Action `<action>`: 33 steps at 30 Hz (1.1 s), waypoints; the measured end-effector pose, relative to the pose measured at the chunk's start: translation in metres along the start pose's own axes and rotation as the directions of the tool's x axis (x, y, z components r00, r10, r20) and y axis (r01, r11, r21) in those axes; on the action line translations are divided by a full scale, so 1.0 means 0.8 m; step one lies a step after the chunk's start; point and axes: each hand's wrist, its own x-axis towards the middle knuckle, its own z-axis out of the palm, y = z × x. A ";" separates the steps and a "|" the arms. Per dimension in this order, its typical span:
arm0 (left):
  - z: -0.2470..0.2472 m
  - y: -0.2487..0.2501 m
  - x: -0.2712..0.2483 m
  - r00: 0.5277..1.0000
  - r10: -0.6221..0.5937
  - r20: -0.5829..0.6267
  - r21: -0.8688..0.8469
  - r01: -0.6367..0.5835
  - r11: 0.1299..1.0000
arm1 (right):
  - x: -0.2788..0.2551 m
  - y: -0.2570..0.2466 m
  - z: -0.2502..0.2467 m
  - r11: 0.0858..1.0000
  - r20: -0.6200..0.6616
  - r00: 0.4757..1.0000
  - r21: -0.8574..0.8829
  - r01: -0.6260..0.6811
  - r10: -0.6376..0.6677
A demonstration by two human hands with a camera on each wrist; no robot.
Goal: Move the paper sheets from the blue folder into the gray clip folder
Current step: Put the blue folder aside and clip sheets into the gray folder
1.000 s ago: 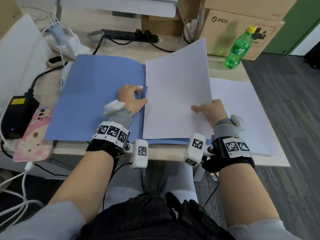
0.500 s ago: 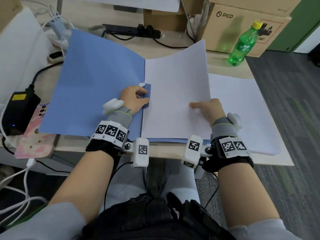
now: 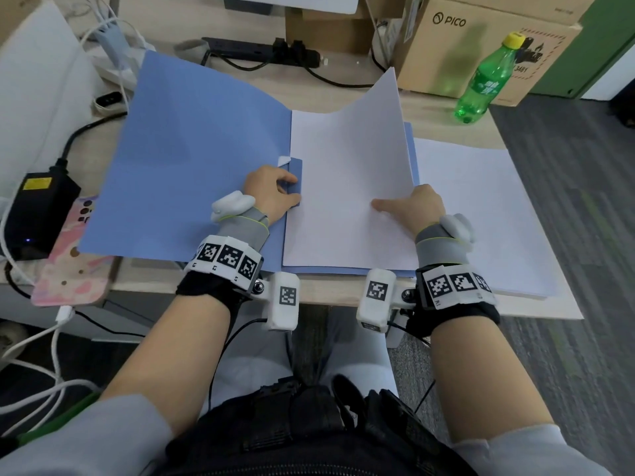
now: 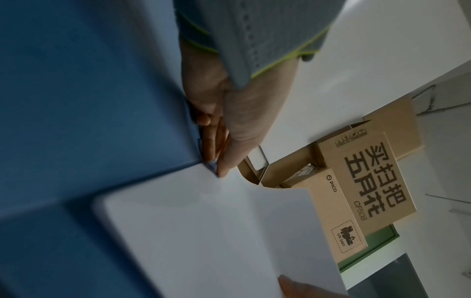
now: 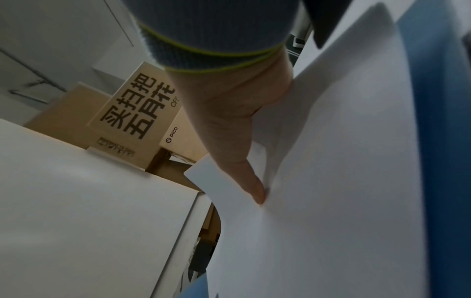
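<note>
Head view, paper sheets (image 3: 347, 187) long axis front-to-back, right edge lifted

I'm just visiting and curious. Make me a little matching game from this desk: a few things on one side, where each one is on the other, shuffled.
Things:
1. green bottle
2. pink phone
3. left hand
4. right hand

Places:
A. at the blue folder's inner pocket flap
B. on the desk's near left corner
C. gripping the right edge of the lifted paper sheets
D. far right, in front of the cardboard box

Pairs: 1-D, 2-B, 3-A, 4-C
</note>
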 end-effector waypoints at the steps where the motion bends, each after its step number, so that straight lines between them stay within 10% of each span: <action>1: 0.001 0.000 0.000 1.000 0.000 0.000 0.009 0.000 1.000 | -0.001 -0.001 0.000 1.000 -0.004 1.000 -0.012 0.002 -0.002; 13: 0.007 0.000 0.000 0.998 0.045 0.042 0.117 -0.049 0.992 | -0.014 -0.008 0.011 0.977 -0.126 0.989 -0.208 0.047 -0.074; 18: 0.003 0.003 -0.009 0.993 0.097 0.073 0.087 -0.103 0.991 | -0.023 -0.025 0.034 0.896 0.040 0.974 -0.385 0.222 -0.224; 25: -0.047 -0.012 -0.030 0.972 0.192 -0.133 -0.038 -0.199 0.979 | -0.039 -0.047 0.068 0.808 0.235 0.850 -0.272 0.523 -0.471; 33: -0.133 -0.060 -0.065 0.903 0.029 -0.430 0.236 0.082 0.968 | -0.078 -0.082 0.081 0.810 0.230 0.796 -0.047 0.584 -0.560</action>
